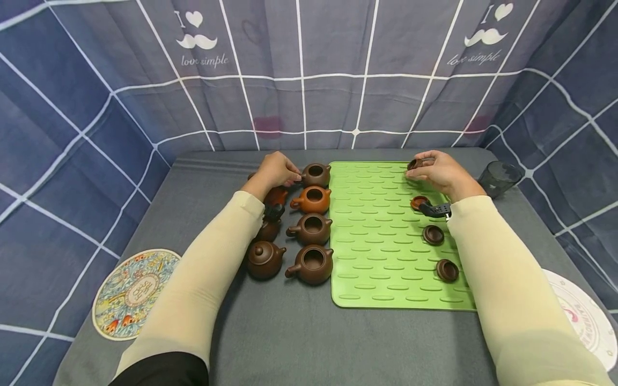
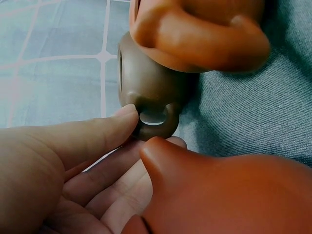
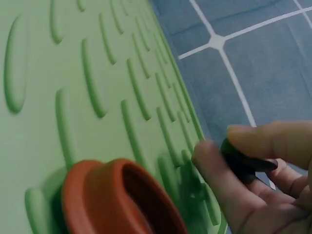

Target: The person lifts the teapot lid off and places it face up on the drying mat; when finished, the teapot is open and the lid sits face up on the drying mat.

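Note:
My left hand (image 1: pixel 276 172) pinches the handle of the farthest lidless brown teapot (image 1: pixel 316 175) between thumb and fingers; in the left wrist view that handle (image 2: pixel 168 127) shows at the fingertips. An orange lidless teapot (image 1: pixel 311 200) stands just nearer, with two brown lidless teapots (image 1: pixel 313 229) in front of it. Over the far right of the green mat (image 1: pixel 372 279), my right hand (image 1: pixel 441 172) holds a small dark brown teapot lid (image 3: pixel 243 163) by its edge. Nearer on the mat lie an orange lid (image 3: pixel 95 200) and two brown lids (image 1: pixel 433 235), hollow side up.
Left of the lidless row stands a second row of teapots, partly hidden by my left arm; the nearest, a brown teapot (image 1: pixel 264 259), wears its lid. A patterned round mat (image 1: pixel 164 268) lies left, a white round mat (image 1: pixel 579 311) right. A dark glass (image 1: pixel 500 178) stands far right.

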The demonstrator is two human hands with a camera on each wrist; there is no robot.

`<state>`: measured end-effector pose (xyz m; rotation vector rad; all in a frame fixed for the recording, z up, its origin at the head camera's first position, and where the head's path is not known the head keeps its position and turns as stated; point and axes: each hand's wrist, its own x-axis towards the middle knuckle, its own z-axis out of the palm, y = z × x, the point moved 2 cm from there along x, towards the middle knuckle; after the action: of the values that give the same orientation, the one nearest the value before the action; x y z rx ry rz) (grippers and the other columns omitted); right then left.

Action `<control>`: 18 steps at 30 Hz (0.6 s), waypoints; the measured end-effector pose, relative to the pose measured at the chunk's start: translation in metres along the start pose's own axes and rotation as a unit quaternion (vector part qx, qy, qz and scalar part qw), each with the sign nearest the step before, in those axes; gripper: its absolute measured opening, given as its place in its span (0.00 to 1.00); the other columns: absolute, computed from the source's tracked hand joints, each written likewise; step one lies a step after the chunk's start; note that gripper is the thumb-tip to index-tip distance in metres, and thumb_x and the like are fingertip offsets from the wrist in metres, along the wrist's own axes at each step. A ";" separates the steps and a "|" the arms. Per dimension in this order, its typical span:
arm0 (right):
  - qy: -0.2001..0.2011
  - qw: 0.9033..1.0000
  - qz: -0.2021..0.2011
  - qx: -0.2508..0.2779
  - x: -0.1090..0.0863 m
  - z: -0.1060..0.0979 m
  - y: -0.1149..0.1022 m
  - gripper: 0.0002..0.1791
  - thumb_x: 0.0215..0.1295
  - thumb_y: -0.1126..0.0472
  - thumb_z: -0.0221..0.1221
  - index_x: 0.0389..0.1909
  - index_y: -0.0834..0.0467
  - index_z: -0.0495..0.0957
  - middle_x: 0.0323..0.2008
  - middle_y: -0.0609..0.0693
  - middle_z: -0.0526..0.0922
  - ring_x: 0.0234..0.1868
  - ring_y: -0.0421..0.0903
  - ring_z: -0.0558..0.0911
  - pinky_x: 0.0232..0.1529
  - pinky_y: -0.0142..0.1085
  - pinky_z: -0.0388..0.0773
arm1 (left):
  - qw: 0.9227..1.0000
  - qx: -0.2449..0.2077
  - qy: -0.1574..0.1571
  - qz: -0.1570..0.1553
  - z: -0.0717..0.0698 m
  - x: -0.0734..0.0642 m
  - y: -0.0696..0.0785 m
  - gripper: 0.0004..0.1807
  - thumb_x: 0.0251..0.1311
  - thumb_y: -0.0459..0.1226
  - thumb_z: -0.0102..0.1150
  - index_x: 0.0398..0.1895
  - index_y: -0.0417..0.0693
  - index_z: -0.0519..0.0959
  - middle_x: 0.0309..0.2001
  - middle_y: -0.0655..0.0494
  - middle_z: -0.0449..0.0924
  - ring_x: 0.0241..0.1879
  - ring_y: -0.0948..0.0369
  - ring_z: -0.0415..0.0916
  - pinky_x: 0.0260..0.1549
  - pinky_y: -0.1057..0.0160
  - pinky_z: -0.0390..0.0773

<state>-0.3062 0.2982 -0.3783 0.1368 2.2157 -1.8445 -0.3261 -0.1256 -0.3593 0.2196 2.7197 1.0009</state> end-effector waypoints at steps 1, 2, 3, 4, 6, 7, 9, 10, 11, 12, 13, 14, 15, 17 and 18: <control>0.006 0.999 0.002 -0.033 0.001 -0.001 0.003 0.34 0.73 0.71 0.65 0.73 0.67 0.58 0.61 0.62 0.68 0.51 0.47 0.83 0.64 0.46 0.75 | 1.000 -0.001 0.000 0.000 0.000 0.000 0.000 0.08 0.67 0.35 0.73 0.45 0.40 0.91 0.37 0.45 0.90 0.36 0.54 0.89 0.33 0.64 0.86; 0.009 0.998 0.003 -0.060 0.000 -0.001 0.004 0.34 0.74 0.70 0.64 0.73 0.69 0.58 0.60 0.62 0.68 0.51 0.48 0.82 0.63 0.47 0.76 | 1.000 -0.002 0.000 0.000 0.000 0.000 -0.001 0.08 0.68 0.35 0.73 0.45 0.40 0.91 0.37 0.46 0.90 0.36 0.55 0.89 0.33 0.64 0.85; 0.010 0.996 -0.001 -0.084 0.000 -0.002 0.005 0.34 0.75 0.69 0.64 0.73 0.71 0.57 0.60 0.62 0.68 0.52 0.50 0.81 0.62 0.47 0.77 | 1.000 -0.004 0.000 0.000 0.000 0.000 -0.001 0.08 0.67 0.35 0.73 0.45 0.40 0.91 0.37 0.46 0.90 0.36 0.55 0.89 0.33 0.64 0.85; 0.012 0.994 -0.004 -0.106 -0.001 -0.002 0.005 0.34 0.75 0.68 0.64 0.73 0.72 0.58 0.60 0.62 0.68 0.52 0.51 0.79 0.61 0.47 0.78 | 1.000 -0.006 0.000 0.002 0.000 0.000 -0.001 0.08 0.67 0.35 0.73 0.45 0.40 0.91 0.37 0.45 0.90 0.36 0.54 0.89 0.33 0.64 0.85; 0.023 0.990 -0.009 -0.138 -0.004 -0.001 0.005 0.34 0.73 0.67 0.65 0.72 0.72 0.60 0.59 0.63 0.69 0.53 0.53 0.76 0.60 0.48 0.77 | 1.000 -0.007 0.000 0.006 0.000 0.000 -0.001 0.08 0.68 0.35 0.73 0.45 0.40 0.91 0.38 0.45 0.90 0.36 0.54 0.89 0.33 0.64 0.86; 0.028 0.988 -0.010 -0.149 -0.005 -0.001 0.004 0.33 0.72 0.67 0.66 0.71 0.72 0.61 0.59 0.63 0.70 0.54 0.55 0.75 0.60 0.49 0.76 | 1.000 -0.008 0.000 0.008 0.001 0.001 -0.001 0.08 0.68 0.35 0.73 0.45 0.40 0.91 0.38 0.45 0.90 0.37 0.53 0.89 0.33 0.64 0.86; 0.036 0.985 -0.010 -0.170 -0.007 -0.001 0.003 0.33 0.71 0.65 0.68 0.69 0.70 0.64 0.59 0.63 0.70 0.55 0.56 0.74 0.60 0.51 0.74 | 1.000 -0.011 -0.001 0.010 0.001 0.001 -0.001 0.08 0.67 0.34 0.73 0.45 0.39 0.91 0.39 0.45 0.89 0.37 0.53 0.89 0.34 0.63 0.86; 0.039 0.983 -0.009 -0.179 -0.007 -0.001 0.003 0.32 0.70 0.65 0.69 0.68 0.69 0.65 0.59 0.63 0.71 0.55 0.57 0.74 0.61 0.53 0.73 | 1.000 -0.011 -0.001 0.011 0.001 0.001 -0.001 0.08 0.68 0.34 0.72 0.45 0.39 0.91 0.39 0.44 0.89 0.37 0.53 0.89 0.34 0.63 0.86; 0.040 0.982 -0.010 -0.186 -0.007 -0.001 0.004 0.32 0.69 0.65 0.70 0.68 0.69 0.66 0.59 0.64 0.71 0.56 0.58 0.73 0.61 0.53 0.72 | 1.000 -0.011 0.000 0.011 0.001 0.000 -0.001 0.08 0.68 0.34 0.72 0.45 0.39 0.91 0.39 0.44 0.90 0.37 0.53 0.89 0.34 0.63 0.86; 0.041 0.980 -0.010 -0.192 -0.007 -0.001 0.004 0.32 0.69 0.64 0.70 0.68 0.68 0.67 0.60 0.64 0.71 0.58 0.60 0.73 0.63 0.55 0.71 | 1.000 -0.012 0.000 0.011 0.001 0.000 -0.001 0.08 0.68 0.34 0.72 0.45 0.39 0.91 0.38 0.44 0.90 0.37 0.52 0.89 0.35 0.62 0.86; 0.040 0.979 -0.010 -0.200 -0.007 -0.001 0.005 0.32 0.69 0.63 0.71 0.67 0.68 0.68 0.61 0.65 0.71 0.60 0.61 0.72 0.63 0.57 0.70 | 1.000 -0.013 0.000 0.011 0.001 0.000 -0.001 0.08 0.68 0.34 0.72 0.45 0.38 0.91 0.38 0.44 0.90 0.37 0.52 0.89 0.35 0.62 0.86; 0.039 0.977 -0.013 -0.208 -0.007 -0.001 0.005 0.31 0.69 0.63 0.71 0.67 0.68 0.68 0.62 0.66 0.71 0.61 0.63 0.72 0.64 0.58 0.68 | 1.000 -0.013 0.000 0.012 0.001 -0.001 -0.001 0.08 0.68 0.34 0.72 0.45 0.38 0.91 0.38 0.45 0.89 0.37 0.52 0.89 0.35 0.62 0.86; 0.037 0.975 -0.016 -0.218 -0.006 0.000 0.006 0.31 0.69 0.63 0.71 0.66 0.68 0.69 0.63 0.67 0.71 0.62 0.64 0.71 0.65 0.59 0.67 | 1.000 -0.013 0.001 0.012 0.001 -0.001 -0.001 0.08 0.68 0.34 0.72 0.45 0.38 0.91 0.38 0.45 0.89 0.37 0.52 0.89 0.35 0.62 0.86; 0.032 0.970 -0.019 -0.240 -0.006 0.000 0.008 0.30 0.69 0.63 0.71 0.65 0.68 0.70 0.64 0.68 0.71 0.64 0.66 0.70 0.66 0.60 0.65 | 1.000 -0.010 0.001 0.010 0.002 -0.002 -0.001 0.08 0.68 0.34 0.72 0.45 0.38 0.91 0.38 0.45 0.90 0.37 0.52 0.89 0.35 0.62 0.86; 0.030 0.968 -0.017 -0.250 -0.006 -0.001 0.009 0.30 0.69 0.62 0.71 0.65 0.69 0.71 0.63 0.69 0.71 0.64 0.67 0.69 0.66 0.61 0.65 | 1.000 -0.009 0.000 0.009 0.002 -0.002 -0.002 0.09 0.68 0.35 0.72 0.45 0.38 0.91 0.38 0.44 0.90 0.38 0.52 0.89 0.35 0.62 0.86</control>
<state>-0.2985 0.3011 -0.3857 0.0582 2.6574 -1.2525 -0.3236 -0.1263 -0.3615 0.2412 2.7116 1.0297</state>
